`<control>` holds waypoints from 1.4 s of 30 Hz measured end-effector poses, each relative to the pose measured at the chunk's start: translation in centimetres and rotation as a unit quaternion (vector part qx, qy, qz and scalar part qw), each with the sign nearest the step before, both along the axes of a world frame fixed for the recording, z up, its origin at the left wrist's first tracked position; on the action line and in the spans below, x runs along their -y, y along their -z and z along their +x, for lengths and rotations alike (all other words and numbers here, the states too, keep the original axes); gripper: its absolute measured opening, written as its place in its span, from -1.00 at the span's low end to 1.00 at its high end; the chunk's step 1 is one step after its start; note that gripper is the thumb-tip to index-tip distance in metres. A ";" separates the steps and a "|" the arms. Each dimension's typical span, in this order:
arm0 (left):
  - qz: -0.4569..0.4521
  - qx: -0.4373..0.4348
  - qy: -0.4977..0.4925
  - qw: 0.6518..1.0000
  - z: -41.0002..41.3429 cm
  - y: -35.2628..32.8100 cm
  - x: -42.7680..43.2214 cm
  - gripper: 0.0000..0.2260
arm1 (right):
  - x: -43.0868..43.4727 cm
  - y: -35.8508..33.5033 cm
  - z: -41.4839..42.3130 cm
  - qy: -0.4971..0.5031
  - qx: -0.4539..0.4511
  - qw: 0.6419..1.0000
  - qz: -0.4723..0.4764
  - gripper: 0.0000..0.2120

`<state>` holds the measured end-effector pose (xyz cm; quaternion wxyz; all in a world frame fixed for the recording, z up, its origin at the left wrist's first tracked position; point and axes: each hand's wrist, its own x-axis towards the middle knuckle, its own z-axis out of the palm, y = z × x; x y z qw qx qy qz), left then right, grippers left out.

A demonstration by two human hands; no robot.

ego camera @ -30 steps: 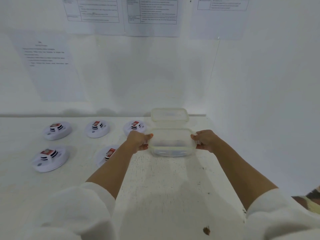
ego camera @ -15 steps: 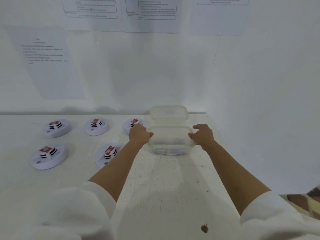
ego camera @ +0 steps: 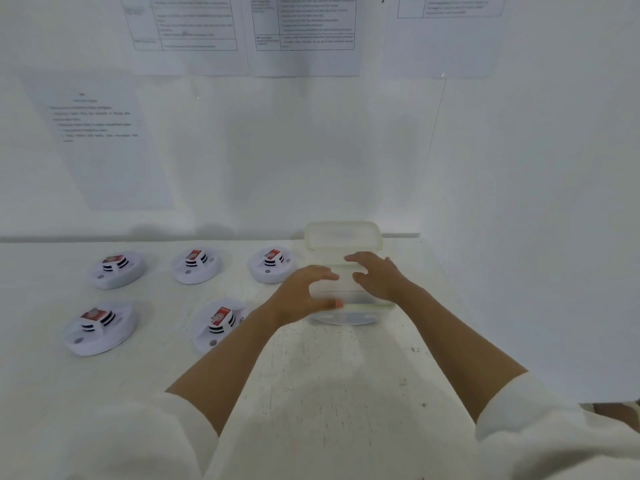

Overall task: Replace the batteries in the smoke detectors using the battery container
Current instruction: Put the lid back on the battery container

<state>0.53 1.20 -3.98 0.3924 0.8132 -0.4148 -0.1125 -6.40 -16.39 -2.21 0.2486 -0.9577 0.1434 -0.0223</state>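
Holds left hand (ego camera: pixel 304 296) and right hand (ego camera: pixel 379 277) over the open battery container (ego camera: pixel 349 315) on the bench (ego camera: pixel 346 375), right of the smoke detectors (ego camera: pixel 221 323), fingers (ego camera: pixel 362 259) loosely spread, pinching nothing. Risks a hasty sweep nudging it askew or into the lid (ego camera: pixel 343 233) just behind.

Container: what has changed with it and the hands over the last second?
Both hands left the ends of the container and moved inward over its open top, left hand from the left, right hand from the right. Blur hides whether they touch it. Container, lid behind it and five smoke detectors stayed put.
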 end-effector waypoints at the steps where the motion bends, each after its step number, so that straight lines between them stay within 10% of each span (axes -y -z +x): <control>1: 0.019 -0.006 0.018 1.000 0.0 0.1 -0.2 -0.52 | 0.2 0.3 0.3 -0.007 -0.010 1.000 0.011 -0.59; 18: 0.031 0.156 -0.015 0.987 -0.2 1.4 0.3 -0.43 | 0.3 0.8 1.7 0.016 -0.011 1.000 0.011 -0.66; 28: 0.037 0.065 0.013 0.997 -0.3 1.5 -0.3 -0.43 | -0.2 0.8 -0.5 -0.005 0.088 0.993 -0.081 -0.63; 34: 0.043 0.113 -0.018 0.992 -0.8 1.7 -0.1 -0.43 | -0.4 -0.1 -3.2 -0.117 -0.071 0.990 -0.044 -0.31; 42: 0.038 0.090 -0.018 0.995 0.4 1.8 0.9 -0.44 | 0.9 1.2 -2.0 -0.127 -0.065 0.986 -0.086 -0.26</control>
